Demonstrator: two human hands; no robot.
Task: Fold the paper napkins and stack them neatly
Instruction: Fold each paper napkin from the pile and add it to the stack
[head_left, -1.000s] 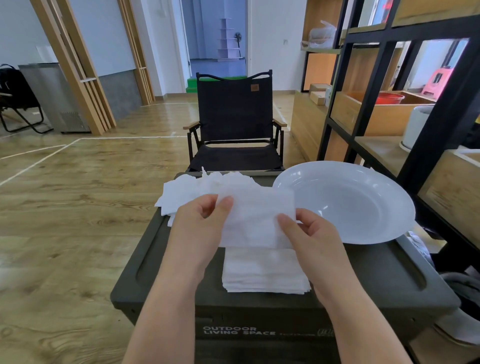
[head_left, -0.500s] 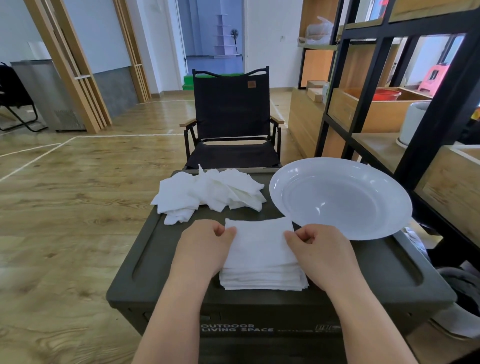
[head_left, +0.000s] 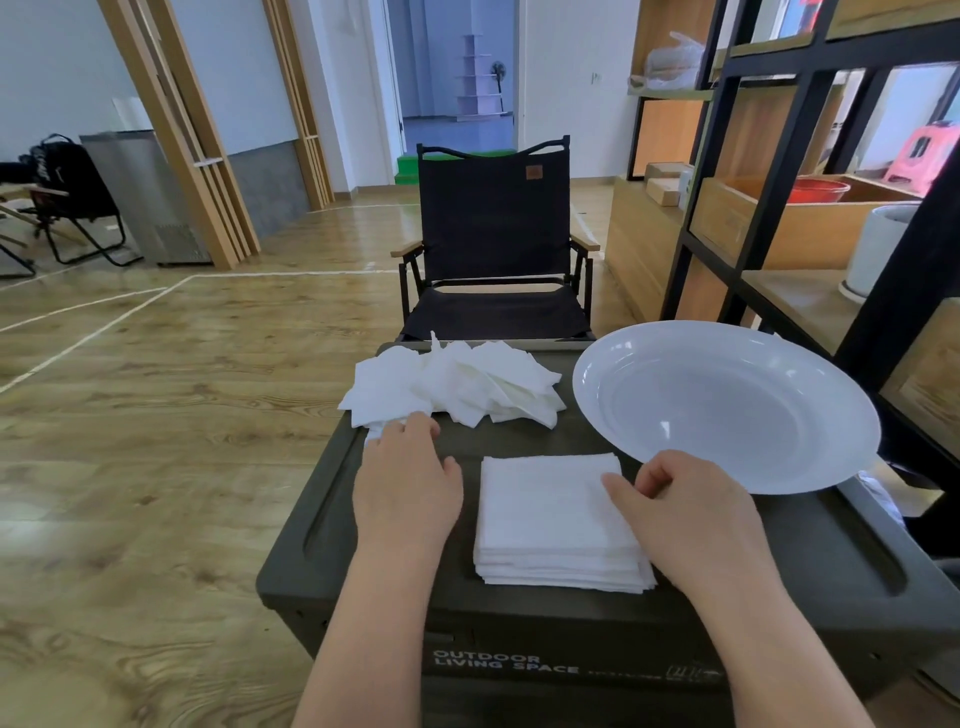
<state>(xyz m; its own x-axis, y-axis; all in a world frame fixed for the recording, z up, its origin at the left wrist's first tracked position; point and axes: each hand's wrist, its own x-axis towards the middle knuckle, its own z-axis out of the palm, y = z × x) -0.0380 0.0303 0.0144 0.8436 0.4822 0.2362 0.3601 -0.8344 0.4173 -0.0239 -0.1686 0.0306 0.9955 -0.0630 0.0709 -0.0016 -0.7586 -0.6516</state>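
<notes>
Stack (head_left: 556, 514) lies between both hands; right hand (head_left: 691, 512) rests curled at its edge, left hand (head_left: 408, 480) touches loose napkins (head_left: 452, 387), its grip unclear. Plate (head_left: 727, 405) shares tabletop (head_left: 779, 561); chair (head_left: 493, 244) beyond.

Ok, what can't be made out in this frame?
- Left hand fingertips, head view: the hand's back hides whether they pinch a loose napkin.
- Stack count: layers too thin.
- Right hand fingertips: curled under, hidden.
- Box small print: blurred.
</notes>
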